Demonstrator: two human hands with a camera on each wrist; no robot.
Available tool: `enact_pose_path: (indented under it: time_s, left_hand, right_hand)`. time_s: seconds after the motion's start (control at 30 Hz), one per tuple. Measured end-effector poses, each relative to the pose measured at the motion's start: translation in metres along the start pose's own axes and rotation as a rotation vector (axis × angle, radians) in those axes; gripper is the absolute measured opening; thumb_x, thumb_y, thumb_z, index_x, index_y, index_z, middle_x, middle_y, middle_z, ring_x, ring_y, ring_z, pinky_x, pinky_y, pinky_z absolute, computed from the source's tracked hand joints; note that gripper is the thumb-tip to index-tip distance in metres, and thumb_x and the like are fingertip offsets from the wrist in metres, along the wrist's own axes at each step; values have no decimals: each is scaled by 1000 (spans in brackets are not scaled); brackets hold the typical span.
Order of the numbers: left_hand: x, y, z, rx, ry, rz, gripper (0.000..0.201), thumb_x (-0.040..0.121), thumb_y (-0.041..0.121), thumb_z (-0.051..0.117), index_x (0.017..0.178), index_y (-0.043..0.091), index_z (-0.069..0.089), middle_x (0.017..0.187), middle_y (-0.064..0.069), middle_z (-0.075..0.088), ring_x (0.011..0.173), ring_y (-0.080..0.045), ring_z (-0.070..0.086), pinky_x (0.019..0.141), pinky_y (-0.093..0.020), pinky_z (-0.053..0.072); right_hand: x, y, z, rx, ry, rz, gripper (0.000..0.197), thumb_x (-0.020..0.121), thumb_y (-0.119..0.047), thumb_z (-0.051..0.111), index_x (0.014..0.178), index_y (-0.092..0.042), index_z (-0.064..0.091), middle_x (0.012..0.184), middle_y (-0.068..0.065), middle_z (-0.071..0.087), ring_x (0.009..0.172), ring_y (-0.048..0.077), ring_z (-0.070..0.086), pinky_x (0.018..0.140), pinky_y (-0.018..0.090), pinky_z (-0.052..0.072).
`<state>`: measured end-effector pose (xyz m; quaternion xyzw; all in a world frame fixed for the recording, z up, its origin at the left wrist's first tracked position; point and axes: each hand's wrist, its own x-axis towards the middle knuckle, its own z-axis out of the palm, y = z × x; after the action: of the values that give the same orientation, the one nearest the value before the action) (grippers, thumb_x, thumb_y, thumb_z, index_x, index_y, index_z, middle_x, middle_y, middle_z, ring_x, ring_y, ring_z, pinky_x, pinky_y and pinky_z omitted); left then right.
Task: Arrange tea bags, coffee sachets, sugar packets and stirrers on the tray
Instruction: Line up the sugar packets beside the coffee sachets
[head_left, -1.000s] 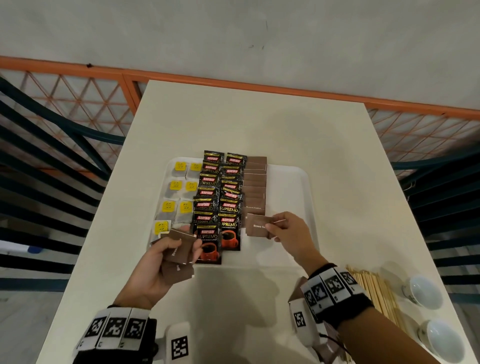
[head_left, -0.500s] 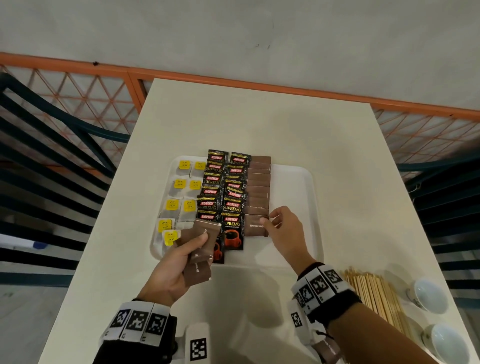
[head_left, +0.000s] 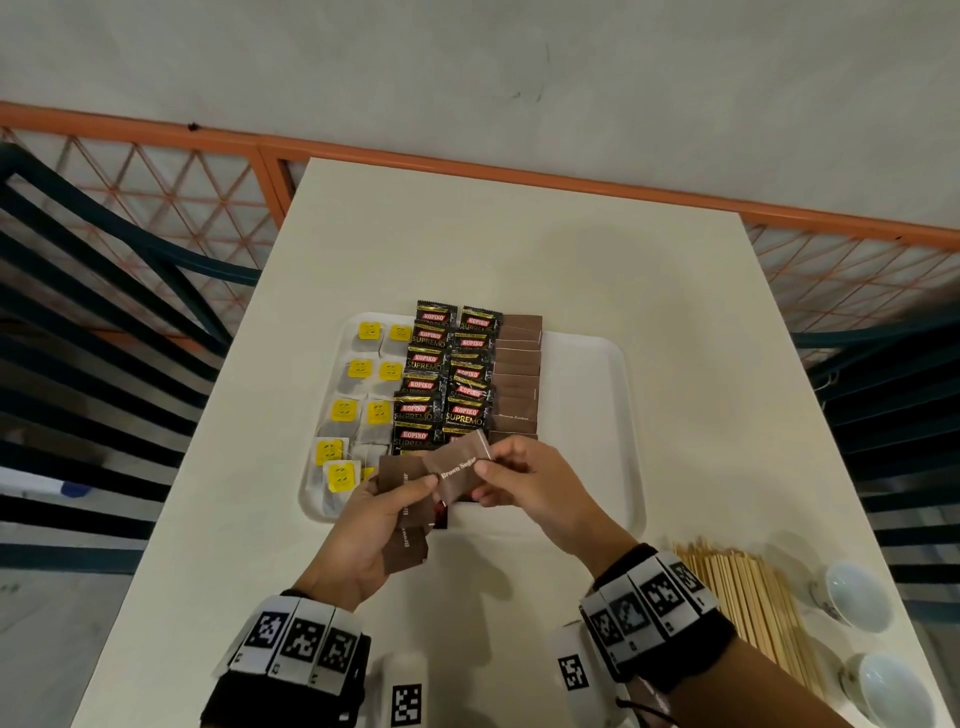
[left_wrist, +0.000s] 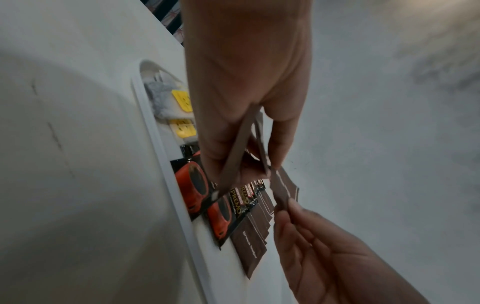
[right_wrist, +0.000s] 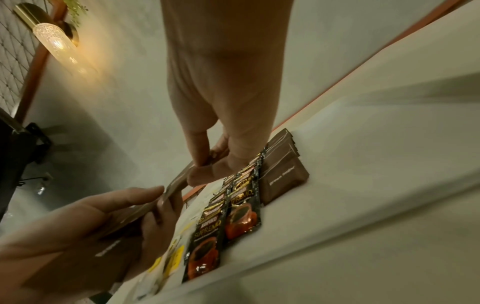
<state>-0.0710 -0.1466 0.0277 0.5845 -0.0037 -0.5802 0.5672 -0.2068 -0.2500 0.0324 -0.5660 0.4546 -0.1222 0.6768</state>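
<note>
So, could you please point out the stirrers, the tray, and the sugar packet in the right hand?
stirrers (head_left: 748, 597): head view, middle of the wooden bundle.
tray (head_left: 587, 415): head view, bare floor right of the packets.
sugar packet (head_left: 457, 467): head view, its printed face.

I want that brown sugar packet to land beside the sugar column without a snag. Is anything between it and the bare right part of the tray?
Nothing visible. The right hand pinches the brown sugar packet above the tray, whose part right of the sugar column lies bare. The left hand also touches the packet.
</note>
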Motion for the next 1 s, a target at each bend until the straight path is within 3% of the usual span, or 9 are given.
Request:
enact_pose_path:
  time_s: [0.13, 0.27, 0.43, 0.63, 0.7, 0.77, 0.87, 1.0]
  left_hand:
    - [3, -1, -2, -6, 14, 5, 8, 84, 3, 60, 88, 8, 65, 58, -1, 65, 49, -9, 59, 49, -22, 46]
    - [4, 0, -2, -140, -11, -3, 12, 88, 3, 53, 89, 7, 64, 67, -3, 70, 54, -8, 63, 49, -20, 50]
    - [0, 4, -5, -312, -34, -50, 19, 88, 1, 42, 94, 4, 59, 66, -9, 67, 54, -14, 64, 50, -21, 54]
    - [-3, 5, -2, -266, 0, -57, 19, 88, -1, 40, 92, 5, 58, 59, -11, 68, 50, -18, 66, 49, -24, 54]
    - [-4, 4, -1, -265, -5, -55, 20, 88, -2, 40, 93, 5, 58, 60, -12, 69, 52, -19, 67, 50, -25, 56]
    - [-4, 4, -1, -262, -9, -60, 19, 88, -3, 43, 93, 4, 59, 62, -13, 69, 56, -20, 67, 53, -29, 58]
    - [-3, 2, -2, -225, -27, -79, 15, 87, -3, 49, 94, 5, 61, 66, -12, 70, 55, -19, 67, 58, -32, 57]
    - [-1, 0, 0, -173, -33, -85, 14, 85, -3, 55, 92, 6, 63, 67, -11, 68, 50, -16, 64, 49, -24, 54]
  right_hand:
    - [-7, 10, -9, -106, 26, 26, 5, 88, -10, 60, 92, -8, 61, 85, 7, 67, 70, 12, 63, 62, 20, 53]
    - [-11, 24, -24, -106, 158, 51, 3, 88, -11, 59, 89, -9, 61, 77, 1, 62, 69, 11, 55, 59, 17, 48]
    - [-3, 40, -41, -118, 318, 128, 10, 88, -12, 60, 80, -16, 55, 83, 9, 65, 64, 14, 52, 58, 21, 38]
    - [6, 39, -36, -175, 335, 126, 16, 85, -13, 64, 74, -18, 53, 81, 6, 64, 61, 12, 51, 58, 20, 39]
    - [9, 41, -33, -213, 347, 125, 18, 84, -16, 65, 73, -20, 52, 83, 4, 64, 64, 13, 52, 63, 22, 41]
    - [12, 42, -31, -271, 375, 125, 16, 82, -19, 67, 74, -19, 53, 81, 2, 64, 69, 15, 54, 67, 23, 42]
    - [11, 42, -28, -335, 411, 105, 18, 80, -22, 70, 86, -14, 55, 75, -4, 58, 70, 11, 53, 61, 17, 40]
    - [8, 37, -23, -401, 440, 38, 31, 80, -27, 70, 98, -14, 48, 82, 2, 57, 75, 15, 54, 59, 16, 38]
